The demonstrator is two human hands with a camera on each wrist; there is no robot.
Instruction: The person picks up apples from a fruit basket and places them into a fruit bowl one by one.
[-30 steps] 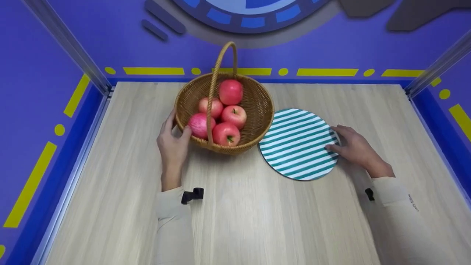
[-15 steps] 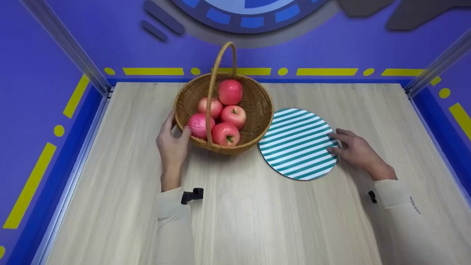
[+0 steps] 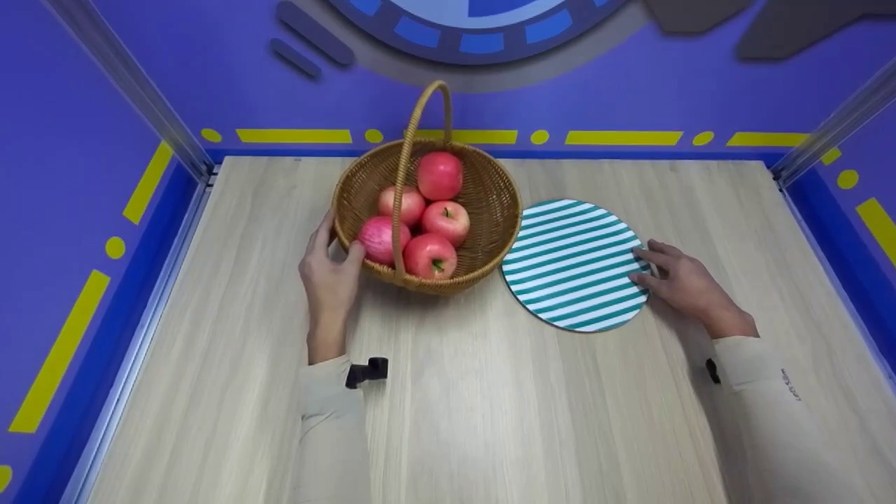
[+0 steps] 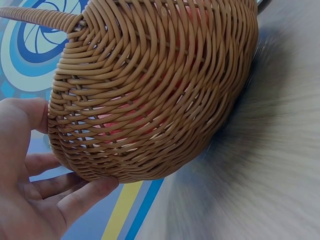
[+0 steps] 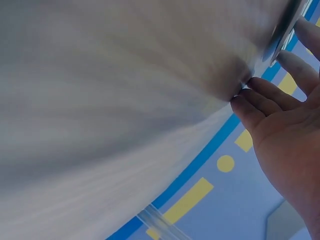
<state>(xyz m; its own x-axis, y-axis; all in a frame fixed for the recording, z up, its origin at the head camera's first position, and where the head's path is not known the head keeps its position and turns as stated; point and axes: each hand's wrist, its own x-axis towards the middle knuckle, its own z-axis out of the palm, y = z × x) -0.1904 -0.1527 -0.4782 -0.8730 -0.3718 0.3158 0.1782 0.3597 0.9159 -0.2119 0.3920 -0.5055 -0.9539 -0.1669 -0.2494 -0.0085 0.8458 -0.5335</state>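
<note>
My left hand grips the left side of a wicker basket, the thumb at its rim and the fingers along its outer wall. Several red apples lie inside, under a tall arched handle. The left wrist view shows the woven side close up. To the right of the basket lies a flat round placemat with green and white stripes. My right hand touches its right edge, thumb and index fingertips on it. In the right wrist view, the other fingers reach down to the table.
A pale wood table carries everything. Blue panels with yellow marks stand at the back and both sides, joined by metal corner posts. The basket stands near the back panel, its right side overlapping the placemat's left edge in the head view.
The placemat has shifted a little right and away, with the right hand moving slightly along. My right fingers have also spread a little. The left hand and the basket stay put.
</note>
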